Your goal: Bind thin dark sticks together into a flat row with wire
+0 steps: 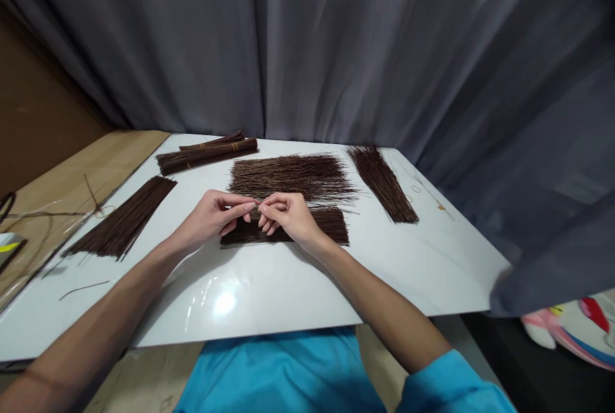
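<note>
My left hand (214, 216) and my right hand (287, 214) meet fingertip to fingertip above a flat pile of dark brown sticks (327, 224) on a white tabletop (269, 291). Both hands pinch something thin between them, a stick or a small band; it is too small to tell which. Behind my hands lies a wider loose spread of sticks (291, 176).
Two tied stick bundles (206, 152) lie at the back left. Another loose pile (122, 221) sits at the left and one more (383, 184) at the right. A single stray stick (84, 289) lies near the front left. Grey curtain (336, 48) hangs behind.
</note>
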`<state>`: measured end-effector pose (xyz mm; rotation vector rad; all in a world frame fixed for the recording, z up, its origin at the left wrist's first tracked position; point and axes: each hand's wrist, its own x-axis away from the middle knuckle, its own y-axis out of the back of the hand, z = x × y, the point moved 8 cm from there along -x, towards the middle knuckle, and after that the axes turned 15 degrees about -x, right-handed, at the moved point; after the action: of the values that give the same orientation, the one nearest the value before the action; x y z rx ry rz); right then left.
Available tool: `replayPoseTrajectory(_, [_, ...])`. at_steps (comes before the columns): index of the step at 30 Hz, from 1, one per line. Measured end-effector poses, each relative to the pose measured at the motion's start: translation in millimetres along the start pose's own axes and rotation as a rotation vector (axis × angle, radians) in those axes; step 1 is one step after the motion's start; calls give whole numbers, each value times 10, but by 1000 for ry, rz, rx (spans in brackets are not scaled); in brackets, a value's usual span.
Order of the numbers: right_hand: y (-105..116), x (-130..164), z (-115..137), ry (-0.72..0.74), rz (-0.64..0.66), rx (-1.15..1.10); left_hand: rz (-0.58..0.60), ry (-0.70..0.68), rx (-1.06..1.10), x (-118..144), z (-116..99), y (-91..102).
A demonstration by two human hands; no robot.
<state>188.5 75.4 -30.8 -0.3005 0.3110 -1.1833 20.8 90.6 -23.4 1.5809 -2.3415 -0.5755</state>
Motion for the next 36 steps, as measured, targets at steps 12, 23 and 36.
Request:
replayPoseTrajectory(12, [13, -17, -28, 8, 2, 14, -3, 50, -61, 19, 19, -7])
replayPoseTrajectory(23, [-33, 12, -5, 13, -17, 30, -54, 60, -91, 33, 3, 24])
replayPoseTrajectory(36, [-17, -6, -9, 34, -27, 21, -27, 48, -14, 54, -34, 15])
